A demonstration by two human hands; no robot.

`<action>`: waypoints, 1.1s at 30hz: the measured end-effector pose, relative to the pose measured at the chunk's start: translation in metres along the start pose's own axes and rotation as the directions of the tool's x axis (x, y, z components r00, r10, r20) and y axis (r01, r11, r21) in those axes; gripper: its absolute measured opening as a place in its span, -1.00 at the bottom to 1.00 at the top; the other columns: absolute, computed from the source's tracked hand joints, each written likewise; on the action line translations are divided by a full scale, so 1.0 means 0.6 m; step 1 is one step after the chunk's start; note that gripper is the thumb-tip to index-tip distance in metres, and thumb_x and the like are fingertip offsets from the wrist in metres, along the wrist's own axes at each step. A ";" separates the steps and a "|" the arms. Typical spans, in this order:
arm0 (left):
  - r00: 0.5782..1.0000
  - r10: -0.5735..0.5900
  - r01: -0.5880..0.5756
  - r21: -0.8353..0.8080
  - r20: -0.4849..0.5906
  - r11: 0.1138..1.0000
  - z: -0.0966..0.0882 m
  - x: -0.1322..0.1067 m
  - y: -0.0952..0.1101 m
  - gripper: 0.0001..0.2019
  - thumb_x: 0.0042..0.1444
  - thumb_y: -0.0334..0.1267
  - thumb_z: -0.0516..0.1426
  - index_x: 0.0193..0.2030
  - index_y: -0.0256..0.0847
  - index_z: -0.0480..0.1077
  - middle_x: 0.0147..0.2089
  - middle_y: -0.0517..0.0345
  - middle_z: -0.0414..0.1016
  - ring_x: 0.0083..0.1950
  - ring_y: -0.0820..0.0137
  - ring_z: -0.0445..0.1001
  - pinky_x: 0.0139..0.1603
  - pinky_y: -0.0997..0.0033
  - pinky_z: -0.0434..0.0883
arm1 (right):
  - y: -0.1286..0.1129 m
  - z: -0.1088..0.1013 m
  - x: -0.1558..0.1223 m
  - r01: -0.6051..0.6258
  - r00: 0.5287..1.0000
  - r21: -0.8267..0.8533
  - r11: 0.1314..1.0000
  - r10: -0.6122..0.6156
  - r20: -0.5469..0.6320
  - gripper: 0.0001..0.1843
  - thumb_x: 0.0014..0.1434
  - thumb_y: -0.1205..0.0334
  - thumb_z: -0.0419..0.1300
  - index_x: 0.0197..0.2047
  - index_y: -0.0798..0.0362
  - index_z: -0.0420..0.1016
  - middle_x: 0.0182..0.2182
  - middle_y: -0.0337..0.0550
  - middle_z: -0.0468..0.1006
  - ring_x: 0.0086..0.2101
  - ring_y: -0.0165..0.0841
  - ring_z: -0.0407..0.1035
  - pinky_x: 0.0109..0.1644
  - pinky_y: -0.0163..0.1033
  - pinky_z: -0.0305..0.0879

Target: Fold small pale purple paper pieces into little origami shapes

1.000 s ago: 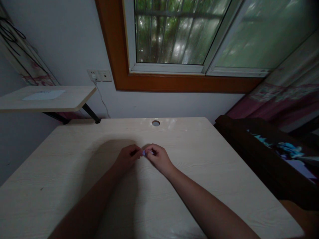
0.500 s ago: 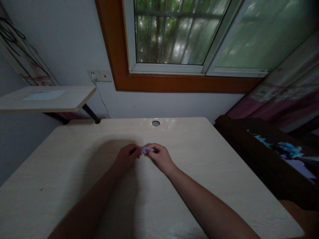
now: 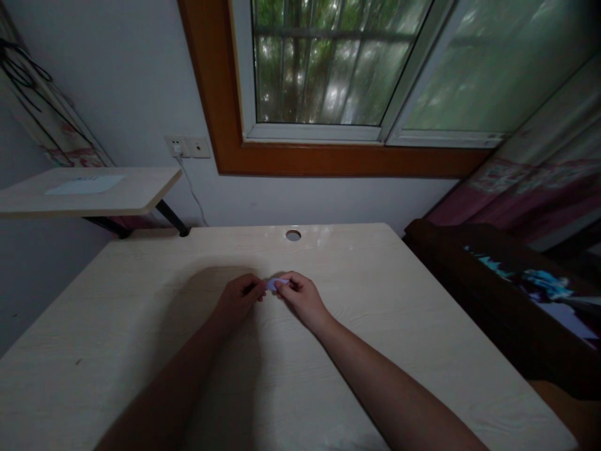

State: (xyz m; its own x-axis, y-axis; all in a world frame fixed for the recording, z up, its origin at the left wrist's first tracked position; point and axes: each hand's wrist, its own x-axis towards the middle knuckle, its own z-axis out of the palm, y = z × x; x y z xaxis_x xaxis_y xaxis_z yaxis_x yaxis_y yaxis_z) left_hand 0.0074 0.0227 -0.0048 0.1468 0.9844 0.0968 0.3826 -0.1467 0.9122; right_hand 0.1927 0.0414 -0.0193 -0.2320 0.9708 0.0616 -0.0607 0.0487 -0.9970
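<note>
My bare left hand point(image 3: 240, 298): grip pinched on the left end of a small, flat, pale-violet piece point(image 3: 271, 285) | My bare right hand point(image 3: 304, 298): grip pinched on its right part | Piece: between both hands, over the pale wood-grain desk point(image 3: 385, 288), contact unclear

A white sheet point(image 3: 87, 184) lies on the raised shelf point(image 3: 143, 188) — right of it, a wood-framed window point(image 3: 357, 75).
</note>
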 end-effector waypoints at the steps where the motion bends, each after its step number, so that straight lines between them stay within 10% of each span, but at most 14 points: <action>1: 1.000 0.001 -0.001 0.005 0.000 1.000 0.000 0.000 -0.001 -0.74 0.19 -0.10 0.10 -0.38 -0.24 0.43 -0.46 0.19 0.45 -0.40 0.41 0.43 -0.32 0.46 0.32 | 0.001 0.000 0.000 0.006 1.000 -0.009 1.000 -0.006 0.008 -0.80 0.08 0.13 0.27 -0.33 0.11 0.52 -0.54 -0.25 0.47 -0.52 -0.44 0.27 -0.39 -0.32 0.18; 33: 0.999 0.043 -0.043 0.021 0.033 0.999 -0.002 0.000 0.005 -0.76 0.17 -0.13 0.09 -0.40 -0.23 0.42 -0.46 0.18 0.46 -0.40 0.41 0.41 -0.32 0.46 0.31 | 0.001 -0.004 0.005 -0.008 0.998 0.014 1.000 0.007 0.057 -0.76 0.07 0.07 0.31 -0.39 0.11 0.56 -0.52 -0.18 0.55 -0.46 -0.39 0.38 -0.33 -0.29 0.27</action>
State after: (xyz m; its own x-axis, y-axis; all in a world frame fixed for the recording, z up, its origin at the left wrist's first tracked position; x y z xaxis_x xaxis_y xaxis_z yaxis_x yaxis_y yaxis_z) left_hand 0.0075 0.0222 -0.0015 0.1932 0.9735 0.1224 0.3946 -0.1913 0.8987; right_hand 0.1943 0.0449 -0.0198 -0.2872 0.9562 0.0570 -0.0724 0.0376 -0.9967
